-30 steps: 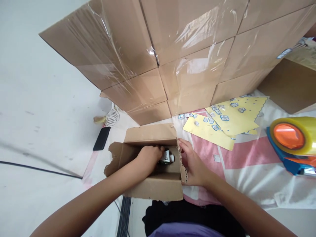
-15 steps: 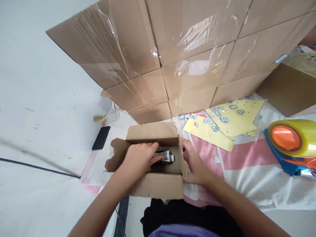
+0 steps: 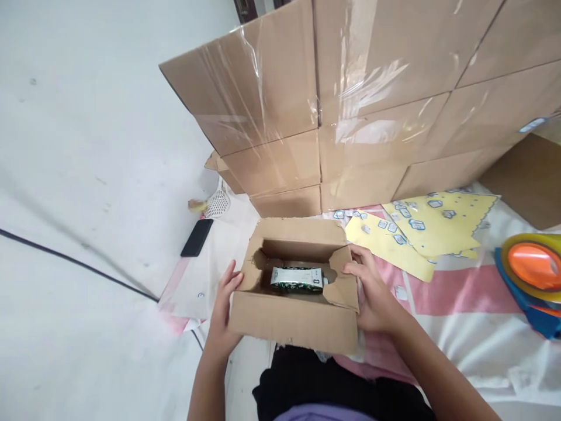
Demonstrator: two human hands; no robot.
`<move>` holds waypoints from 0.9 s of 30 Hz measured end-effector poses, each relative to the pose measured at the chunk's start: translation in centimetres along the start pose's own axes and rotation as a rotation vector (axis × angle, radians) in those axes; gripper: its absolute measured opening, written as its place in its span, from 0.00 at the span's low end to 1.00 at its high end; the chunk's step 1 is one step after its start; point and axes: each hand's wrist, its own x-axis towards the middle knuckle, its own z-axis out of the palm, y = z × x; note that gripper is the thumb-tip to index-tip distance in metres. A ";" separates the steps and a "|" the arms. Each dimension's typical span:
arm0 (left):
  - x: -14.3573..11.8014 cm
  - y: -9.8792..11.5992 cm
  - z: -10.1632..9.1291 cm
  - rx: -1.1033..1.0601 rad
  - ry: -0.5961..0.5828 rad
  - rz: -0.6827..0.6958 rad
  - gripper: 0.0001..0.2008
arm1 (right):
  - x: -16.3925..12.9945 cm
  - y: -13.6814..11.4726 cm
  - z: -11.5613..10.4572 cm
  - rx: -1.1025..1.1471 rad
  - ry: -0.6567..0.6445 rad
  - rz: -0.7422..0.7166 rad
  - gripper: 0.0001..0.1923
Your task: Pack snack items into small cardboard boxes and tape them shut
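- A black cable (image 3: 74, 261) runs across the pale floor (image 3: 79, 134) at the far left.
- A dark phone (image 3: 197, 237) lies face down near a white perforated scoop (image 3: 217, 204) with a yellowish handle, both at the edge of the sheet.
- The left hand (image 3: 224, 304) presses flat against the left side of the small cardboard box (image 3: 298, 318), fingers curled over the folded-in side flap, gripping it.
- The box sits open on the sheet just in front of the person's lap. Inside lies a small silver-and-dark carton (image 3: 297, 279) on its side; its printing is too small to read.
- The right hand (image 3: 372, 289) grasps the box's right side, thumb and fingers pushing the right flap inward.
- Behind stands a wall of stacked brown cartons (image 3: 350, 105) wrapped in clear film; no writing is legible on them.
- To the right lie yellow sticker sheets (image 3: 421, 228) dotted with small blue-and-white labels, text unreadable.
- At the far right rests a tape dispenser (image 3: 532, 280), blue with an orange core and yellowish tape.
- All of it rests on a white-and-pink plastic sheet (image 3: 456, 327) spread on the floor.
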 end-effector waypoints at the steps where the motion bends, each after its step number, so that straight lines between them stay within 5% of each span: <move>1: 0.7 0.4 0.5 -0.051 0.044 -0.007 0.24 | -0.1 0.0 -0.2 -0.022 -0.008 0.014 0.38; 5: 3.1 2.6 3.0 -0.136 0.202 -0.272 0.21 | -0.4 -0.2 -0.7 0.049 -0.056 0.116 0.42; 8: 3.6 3.1 4.5 -0.192 0.267 -0.351 0.27 | 0.1 -0.5 -0.7 0.328 0.056 0.161 0.47; 12: 3.4 2.8 4.8 -0.156 0.268 -0.387 0.32 | 0.9 -0.9 -0.4 0.291 0.152 0.068 0.35; 15: 3.5 3.8 4.7 0.046 0.333 -0.265 0.27 | 0.9 -0.9 -0.1 0.106 0.158 0.029 0.26; 17: 3.7 5.3 4.8 0.276 0.374 -0.035 0.21 | 0.8 -0.9 -0.1 0.063 0.168 0.035 0.25; 19: 3.9 7.2 5.2 0.451 0.244 0.224 0.20 | 0.6 -1.0 -0.2 0.037 0.157 0.043 0.26; 21: 4.0 8.9 5.9 0.516 -0.020 0.340 0.21 | 0.2 -1.5 -0.5 0.002 0.139 0.065 0.27; 24: 4.3 10.6 6.7 0.523 -0.242 0.249 0.20 | -1.0 -2.8 -2.0 -0.089 0.245 0.152 0.26; 27: 4.6 11.1 6.8 0.500 -0.278 0.190 0.21 | -3.0 -3.8 -5.4 -0.189 0.589 0.251 0.21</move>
